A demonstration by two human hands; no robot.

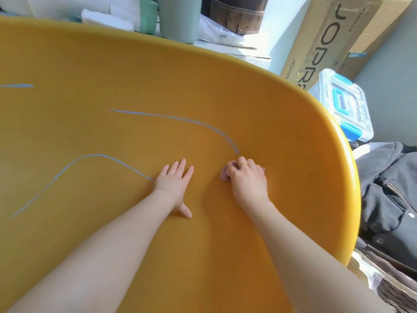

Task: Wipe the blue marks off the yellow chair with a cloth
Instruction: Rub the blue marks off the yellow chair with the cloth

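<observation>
The yellow chair [135,64] fills most of the head view, its curved surface facing me. Three blue marks cross it: a short one [17,86] at the far left, a long curved one [180,119] through the middle, and a bent one [74,163] lower left. My left hand [174,180] lies flat on the chair with its fingers spread, right at the end of the bent mark. My right hand [247,176] is closed on a small pinkish cloth [223,176], pressed to the chair just below the end of the long curved mark.
Beyond the chair's top edge stand a pale green cylinder [179,16], white bags and a brown perforated band [239,14]. At right are a cardboard box [327,35], a clear plastic box with blue clips [345,105] and dark clothing [392,195].
</observation>
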